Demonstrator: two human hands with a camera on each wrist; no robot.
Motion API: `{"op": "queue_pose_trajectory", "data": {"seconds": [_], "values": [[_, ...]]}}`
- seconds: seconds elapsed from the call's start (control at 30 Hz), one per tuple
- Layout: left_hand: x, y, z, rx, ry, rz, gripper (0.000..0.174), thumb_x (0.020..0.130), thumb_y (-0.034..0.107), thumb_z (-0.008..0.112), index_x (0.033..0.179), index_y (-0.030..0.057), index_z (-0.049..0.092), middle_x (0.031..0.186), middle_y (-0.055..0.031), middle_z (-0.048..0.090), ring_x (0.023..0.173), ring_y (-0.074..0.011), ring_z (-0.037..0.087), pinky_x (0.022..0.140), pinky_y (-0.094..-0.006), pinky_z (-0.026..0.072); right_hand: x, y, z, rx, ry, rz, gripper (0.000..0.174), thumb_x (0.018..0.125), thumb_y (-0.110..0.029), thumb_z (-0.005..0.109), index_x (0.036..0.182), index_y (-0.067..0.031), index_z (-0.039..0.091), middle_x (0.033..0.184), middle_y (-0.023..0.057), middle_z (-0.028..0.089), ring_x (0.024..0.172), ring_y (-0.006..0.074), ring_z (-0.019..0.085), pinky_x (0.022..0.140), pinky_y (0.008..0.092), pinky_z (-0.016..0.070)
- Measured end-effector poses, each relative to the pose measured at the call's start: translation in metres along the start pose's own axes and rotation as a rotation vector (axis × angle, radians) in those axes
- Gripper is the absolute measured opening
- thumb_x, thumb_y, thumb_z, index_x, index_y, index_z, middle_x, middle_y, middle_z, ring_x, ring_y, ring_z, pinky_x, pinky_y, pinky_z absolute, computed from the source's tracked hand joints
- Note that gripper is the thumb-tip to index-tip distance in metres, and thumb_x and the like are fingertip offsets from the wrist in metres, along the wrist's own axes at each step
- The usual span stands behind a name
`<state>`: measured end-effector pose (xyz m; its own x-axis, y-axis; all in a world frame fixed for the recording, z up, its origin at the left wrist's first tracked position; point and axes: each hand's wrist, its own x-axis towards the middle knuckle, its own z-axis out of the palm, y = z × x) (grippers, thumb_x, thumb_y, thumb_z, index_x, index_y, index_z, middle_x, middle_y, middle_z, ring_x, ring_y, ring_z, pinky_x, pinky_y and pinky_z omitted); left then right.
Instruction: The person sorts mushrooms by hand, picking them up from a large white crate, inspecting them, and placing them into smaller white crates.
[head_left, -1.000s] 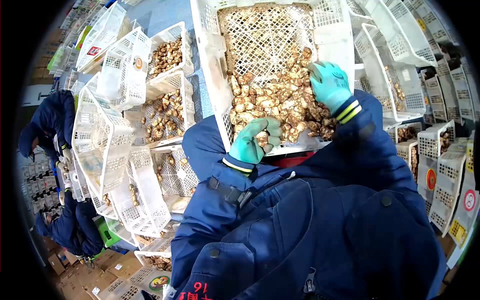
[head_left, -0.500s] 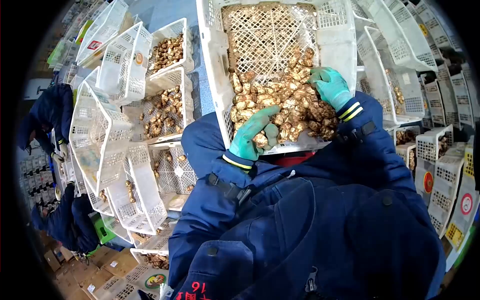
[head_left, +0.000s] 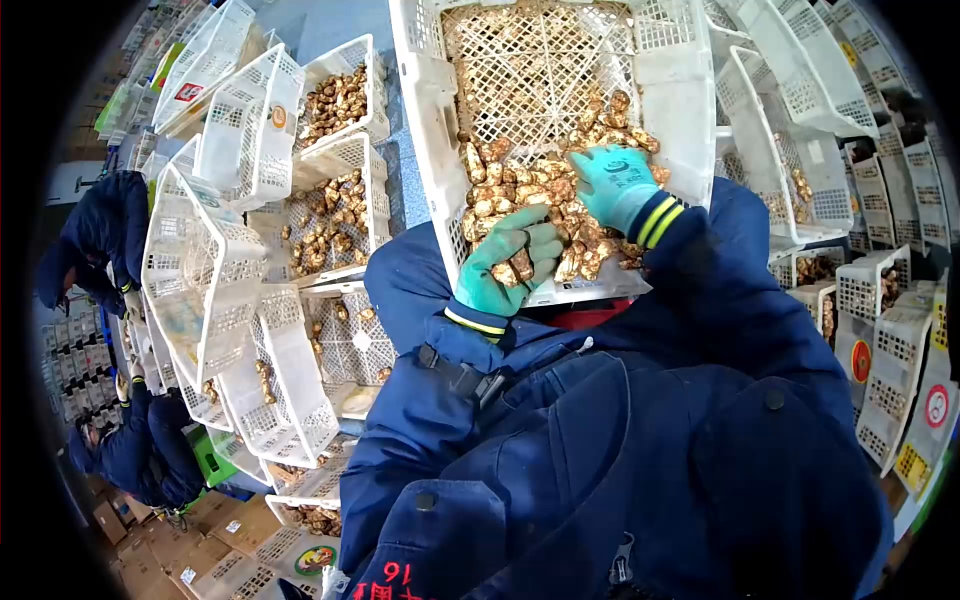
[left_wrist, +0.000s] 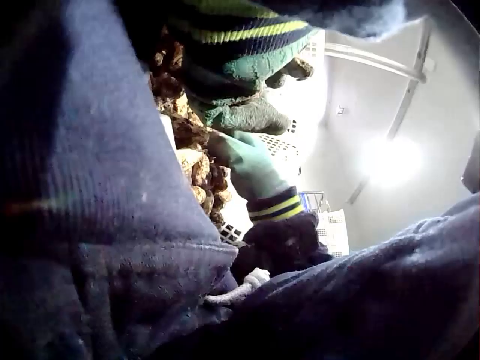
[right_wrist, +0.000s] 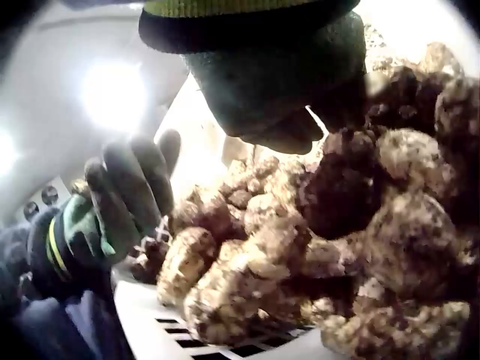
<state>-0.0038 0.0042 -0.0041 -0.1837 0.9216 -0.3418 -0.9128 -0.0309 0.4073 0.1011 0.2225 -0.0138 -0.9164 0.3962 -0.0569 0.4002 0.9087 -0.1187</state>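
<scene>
Knobbly brown and cream tubers are heaped in the near half of a white perforated crate. At the crate's near left corner, the green-gloved left hand has its palm turned up and cradles a couple of tubers between palm and bent fingers. The right hand, in a matching glove, lies palm down over the middle of the heap, its fingers touching the tubers. Its fingertips are partly hidden in the right wrist view, where the left hand shows beyond the crate's edge.
White crates with more tubers stand in rows on the left, and others on the right. Two people in dark blue clothing are at the far left. Cardboard lies at the lower left.
The right hand has moved left from the crate's right side onto the middle of the heap. The left hand has turned its palm further up, showing the tubers in it.
</scene>
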Motion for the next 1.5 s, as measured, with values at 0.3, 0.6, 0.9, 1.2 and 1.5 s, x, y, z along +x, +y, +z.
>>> {"op": "queue_pose_trajectory", "data": {"seconds": [0.3, 0.6, 0.9, 1.2, 1.5], "values": [[0.001, -0.007, -0.029, -0.090, -0.030, -0.106, 0.038, 0.097, 0.018, 0.054, 0.130, -0.0013, 0.053, 0.117, -0.0148, 0.064, 0.104, -0.0311, 0.065, 0.089, -0.0378, 0.0544, 0.021, 0.012, -0.018, 0.243, -0.141, 0.253, 0.036, 0.087, -0.023, 0.060, 0.122, -0.0176, 0.065, 0.112, 0.0121, 0.063, 0.104, 0.0268, 0.064, 0.089, 0.0424, 0.0503], [-0.003, 0.007, 0.003, -0.047, -0.081, -0.063, 0.049, 0.102, 0.037, 0.047, 0.139, 0.0062, 0.049, 0.111, -0.0103, 0.065, 0.080, -0.0151, 0.056, 0.066, -0.0263, 0.0462, 0.015, -0.013, -0.033, 0.368, -0.055, 0.207, 0.053, 0.090, -0.049, 0.055, 0.118, -0.0049, 0.065, 0.109, 0.0195, 0.069, 0.100, 0.0340, 0.067, 0.087, 0.0409, 0.0512], [-0.001, 0.002, -0.017, -0.215, -0.166, -0.066, 0.059, 0.101, 0.046, 0.043, 0.131, -0.0041, 0.053, 0.109, -0.0157, 0.068, 0.099, -0.0308, 0.067, 0.085, -0.0376, 0.0563, 0.032, 0.003, -0.028, 0.332, -0.371, 0.264, 0.041, 0.090, -0.045, 0.057, 0.106, -0.0082, 0.066, 0.102, 0.0152, 0.070, 0.090, 0.0313, 0.067, 0.080, 0.0414, 0.0530], [0.000, 0.007, 0.010, -0.334, -0.204, -0.008, 0.069, 0.098, 0.056, 0.044, 0.141, 0.0015, 0.045, 0.142, -0.0204, 0.048, 0.131, -0.0397, 0.047, 0.098, -0.0496, 0.0504, -0.017, 0.013, -0.075, 0.172, -0.074, 0.035, 0.031, 0.091, -0.029, 0.050, 0.113, -0.0136, 0.065, 0.098, 0.0161, 0.068, 0.088, 0.0359, 0.066, 0.079, 0.0441, 0.0531], [0.012, -0.003, -0.014, -0.229, -0.022, -0.038, 0.063, 0.096, 0.061, 0.045, 0.109, 0.0007, 0.059, 0.097, -0.0095, 0.064, 0.089, -0.0280, 0.065, 0.062, -0.0297, 0.0558, -0.020, -0.010, -0.002, -0.070, -0.380, 0.204, 0.046, 0.087, -0.022, 0.055, 0.123, 0.0066, 0.051, 0.102, 0.0189, 0.071, 0.092, 0.0323, 0.070, 0.079, 0.0447, 0.0524]]}}
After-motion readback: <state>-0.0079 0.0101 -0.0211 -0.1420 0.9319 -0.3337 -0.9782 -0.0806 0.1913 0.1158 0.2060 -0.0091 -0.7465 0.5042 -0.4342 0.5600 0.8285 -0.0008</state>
